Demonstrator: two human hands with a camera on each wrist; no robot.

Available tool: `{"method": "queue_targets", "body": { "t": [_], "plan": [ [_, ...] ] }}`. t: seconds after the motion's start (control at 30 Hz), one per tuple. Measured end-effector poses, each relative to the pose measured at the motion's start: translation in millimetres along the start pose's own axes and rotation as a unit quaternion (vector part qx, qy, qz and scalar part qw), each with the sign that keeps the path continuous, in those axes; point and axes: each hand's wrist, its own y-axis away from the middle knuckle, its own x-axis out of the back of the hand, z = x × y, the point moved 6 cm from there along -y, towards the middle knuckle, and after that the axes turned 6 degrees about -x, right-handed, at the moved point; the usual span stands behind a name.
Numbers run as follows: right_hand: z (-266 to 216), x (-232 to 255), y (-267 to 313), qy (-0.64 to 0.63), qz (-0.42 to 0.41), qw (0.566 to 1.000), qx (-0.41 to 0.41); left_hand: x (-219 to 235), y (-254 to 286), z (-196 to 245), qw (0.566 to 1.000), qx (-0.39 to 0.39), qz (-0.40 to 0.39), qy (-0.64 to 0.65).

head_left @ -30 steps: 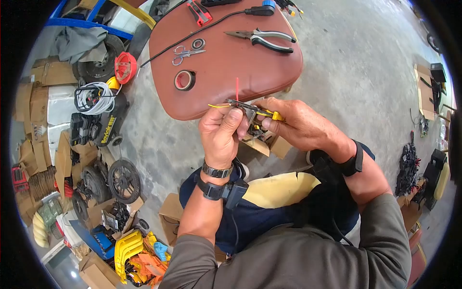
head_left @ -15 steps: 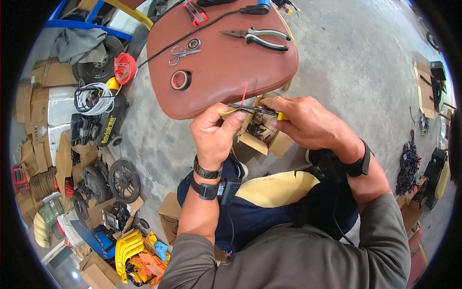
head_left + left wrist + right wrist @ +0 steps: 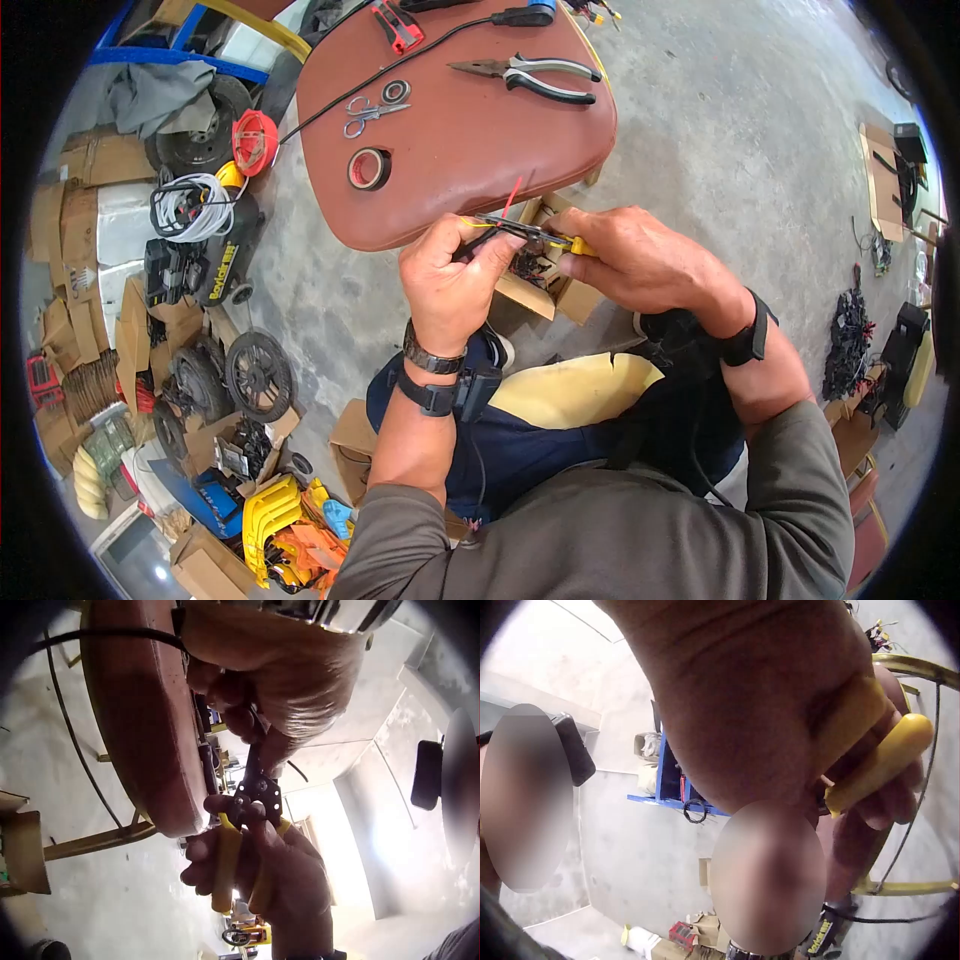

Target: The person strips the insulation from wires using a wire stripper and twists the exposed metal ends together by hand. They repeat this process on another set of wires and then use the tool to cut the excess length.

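Wire strippers (image 3: 261,784), gripped by the right hand (image 3: 648,262), show both handles (image 3: 227,871) only in wrist views; the left hand (image 3: 447,282) pinches wires (image 3: 513,194).

A seat (image 3: 470,135) stood before the person. On it, pliers (image 3: 520,78) lay to the right and scissors (image 3: 375,113) to the left, with a small ring (image 3: 405,92) just beyond them. A tape roll (image 3: 384,171) lay between the scissors and the near edge. A cable (image 3: 400,59) crossed behind the scissors and ran over the left edge; a cutter (image 3: 400,30) lay behind it. An open box (image 3: 576,304) holding parts sat below the near edge. A helmet (image 3: 255,142) lay left of the seat.
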Motion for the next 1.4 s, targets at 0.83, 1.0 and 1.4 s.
{"method": "queue_targets", "body": {
  "t": [0.83, 1.0, 1.4],
  "plan": [
    [-16, -11, 2, -0.098, 0.033, 0.994, 0.026, 10, 6, 9, 0.995, -0.033, 0.096, 0.004],
    [-18, -14, 2, -0.111, 0.035, 0.993, 0.03, 12, 7, 11, 0.993, -0.055, 0.101, -0.02],
    [-18, -20, 2, -0.132, 0.036, 0.99, 0.042, 14, 9, 4, 0.991, -0.065, 0.116, -0.015]
  ]
}}
